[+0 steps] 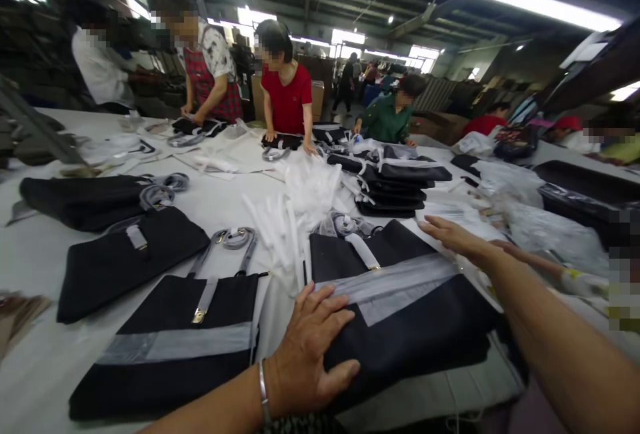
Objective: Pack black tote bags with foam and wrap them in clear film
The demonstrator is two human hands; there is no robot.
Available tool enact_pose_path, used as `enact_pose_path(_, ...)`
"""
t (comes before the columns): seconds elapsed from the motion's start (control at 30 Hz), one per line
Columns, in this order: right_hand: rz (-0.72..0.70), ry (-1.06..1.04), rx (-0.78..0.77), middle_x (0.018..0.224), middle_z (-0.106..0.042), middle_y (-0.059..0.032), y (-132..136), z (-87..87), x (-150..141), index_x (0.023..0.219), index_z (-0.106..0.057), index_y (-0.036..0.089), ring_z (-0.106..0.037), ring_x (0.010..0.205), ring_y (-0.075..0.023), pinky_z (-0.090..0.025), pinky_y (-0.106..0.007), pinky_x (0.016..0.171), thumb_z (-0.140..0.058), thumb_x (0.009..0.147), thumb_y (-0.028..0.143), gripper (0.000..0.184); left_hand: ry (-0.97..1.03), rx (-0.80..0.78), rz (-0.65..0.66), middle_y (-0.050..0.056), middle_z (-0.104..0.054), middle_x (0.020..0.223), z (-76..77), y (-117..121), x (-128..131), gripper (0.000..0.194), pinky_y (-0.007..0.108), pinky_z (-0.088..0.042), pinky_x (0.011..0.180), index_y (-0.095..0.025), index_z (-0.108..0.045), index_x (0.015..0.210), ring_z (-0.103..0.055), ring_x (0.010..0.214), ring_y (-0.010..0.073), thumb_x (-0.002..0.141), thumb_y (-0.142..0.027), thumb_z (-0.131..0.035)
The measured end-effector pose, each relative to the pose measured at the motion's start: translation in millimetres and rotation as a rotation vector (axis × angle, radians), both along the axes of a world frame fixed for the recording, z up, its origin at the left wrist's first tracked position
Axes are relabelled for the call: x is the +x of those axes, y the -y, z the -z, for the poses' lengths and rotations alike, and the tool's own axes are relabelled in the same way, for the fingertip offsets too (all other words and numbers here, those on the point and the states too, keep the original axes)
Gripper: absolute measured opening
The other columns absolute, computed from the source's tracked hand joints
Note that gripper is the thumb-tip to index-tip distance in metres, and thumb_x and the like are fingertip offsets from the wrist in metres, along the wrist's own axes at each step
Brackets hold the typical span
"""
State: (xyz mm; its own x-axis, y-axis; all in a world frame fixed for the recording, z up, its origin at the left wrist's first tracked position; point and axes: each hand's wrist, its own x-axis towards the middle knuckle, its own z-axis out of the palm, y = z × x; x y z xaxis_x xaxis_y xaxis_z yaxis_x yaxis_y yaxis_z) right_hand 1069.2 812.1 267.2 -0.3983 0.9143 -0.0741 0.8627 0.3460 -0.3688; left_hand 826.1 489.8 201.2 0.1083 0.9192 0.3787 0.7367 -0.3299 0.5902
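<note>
Directly before me lies a black handbag, flat on a pile of similar dark pieces, with a strip of translucent wrap across its front and a wrapped tab with a gold-coloured clasp. My left hand rests on its left side, fingers spread. Beyond the bag's far right corner, my right hand stretches out with straight fingers, near some white sheets; whether it touches anything I cannot tell. To the left is another black bag with a similar strip, clasp and wrapped straps.
More black bags lie at the left. White foam strips and crumpled wrap cover the middle. A stack of black bags stands behind. Several people work across the table; a co-worker's arm reaches in at the right.
</note>
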Motion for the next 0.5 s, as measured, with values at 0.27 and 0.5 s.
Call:
enact_pose_path(0.27,0.099,0.207,0.029,0.130,-0.050,-0.0291,-12,28.6,-54,0.133,-0.040,0.001,-0.051,0.118,-0.0382,-0.041,-0.046,0.095,-0.059,0.075,0.056,0.082,-0.017,0.044,-0.009,0.010,-0.056,0.129,12.4,1,2,0.058,0.059,-0.018,0.113,-0.026,-0.051,0.124,-0.041,0.128,0.0326,0.069,-0.037,-0.067)
enact_pose_path(0.5,0.027,0.184,0.108,0.119,-0.061,-0.0186,-13,39.2,-41,0.121,-0.055,0.013,-0.055,0.114,-0.0342,-0.042,-0.042,0.095,-0.061,0.075,0.050,0.060,-0.037,0.044,0.037,0.010,-0.058,0.126,13.1,-1,0,0.058,0.059,-0.016,0.113,-0.025,-0.052,0.123,-0.043,0.127,0.0331,0.069,-0.040,-0.067)
